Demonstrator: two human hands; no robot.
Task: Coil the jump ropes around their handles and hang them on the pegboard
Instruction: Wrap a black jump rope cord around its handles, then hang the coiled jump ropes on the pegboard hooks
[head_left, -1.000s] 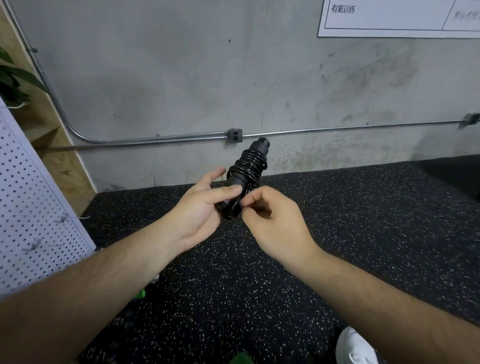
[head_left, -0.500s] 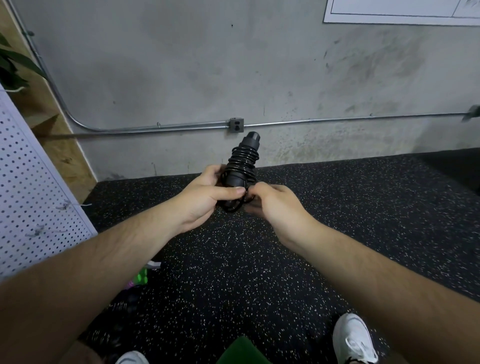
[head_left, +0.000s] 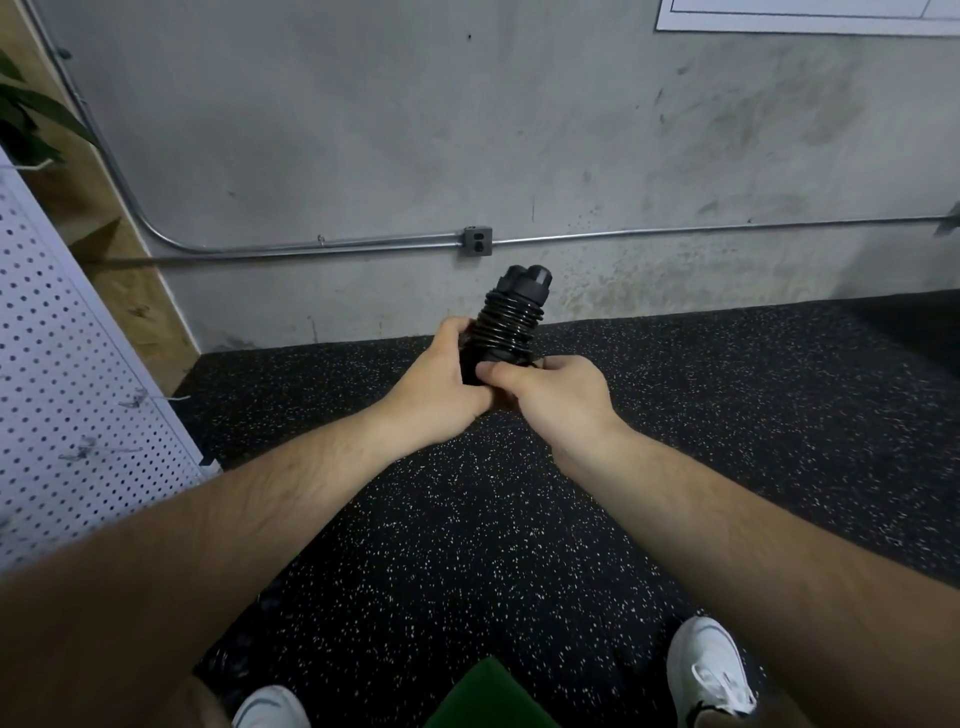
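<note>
A black jump rope (head_left: 510, 319) is coiled tightly round its two black handles, whose ends point up and away from me. My left hand (head_left: 440, 388) grips the lower part of the bundle from the left. My right hand (head_left: 553, 392) holds the bottom of it from the right, with the thumb pressed on the coil. The lower ends of the handles are hidden between my hands. The white pegboard (head_left: 67, 384) stands at the left edge, slanting away from me.
A grey concrete wall (head_left: 363, 130) with a metal conduit (head_left: 322, 244) and an outlet box (head_left: 478, 241) is ahead. The floor (head_left: 493, 519) is black speckled rubber. My white shoes (head_left: 709, 670) are at the bottom. A plant (head_left: 26, 119) shows at upper left.
Both hands have drawn together at the bottom of the bundle and the right hand's grip has tightened on it. The view has tilted down, bringing the shoes into sight.
</note>
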